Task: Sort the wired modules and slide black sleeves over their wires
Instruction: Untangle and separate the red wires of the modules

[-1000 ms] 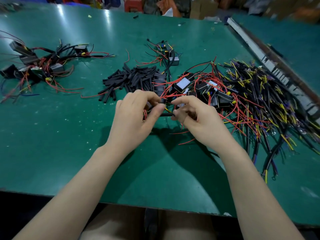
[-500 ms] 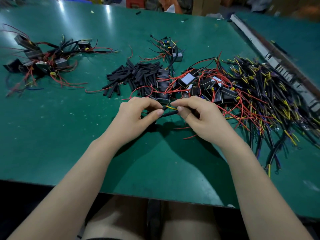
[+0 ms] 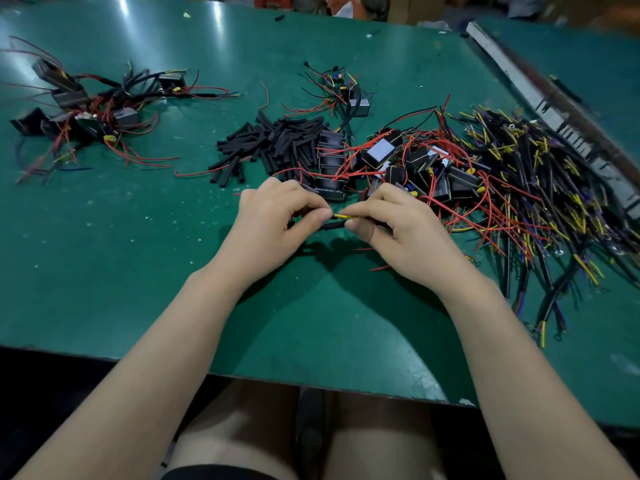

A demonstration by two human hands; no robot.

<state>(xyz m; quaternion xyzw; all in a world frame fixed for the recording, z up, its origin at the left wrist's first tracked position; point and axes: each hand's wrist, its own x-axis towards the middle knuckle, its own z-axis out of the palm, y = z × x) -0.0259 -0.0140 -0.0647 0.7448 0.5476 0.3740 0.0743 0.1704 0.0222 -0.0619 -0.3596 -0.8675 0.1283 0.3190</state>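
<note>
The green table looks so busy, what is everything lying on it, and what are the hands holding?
Green work table: one, fills the view.
Short black sleeve tubes: a loose pile, too many to count, centre.
Black box-shaped modules with red wires: a heap, just beyond the hands.
Sorted wired modules: a smaller cluster, black and red, far left.
Small module bundle: one cluster, far centre.
Black, yellow and purple wire harnesses: a big tangle, right.
Grey metal rail: one, right edge.
Yellow wire and black sleeve: one each, between the hands.
Left hand: pinches the wire end.
Right hand: holds the sleeve.
</note>
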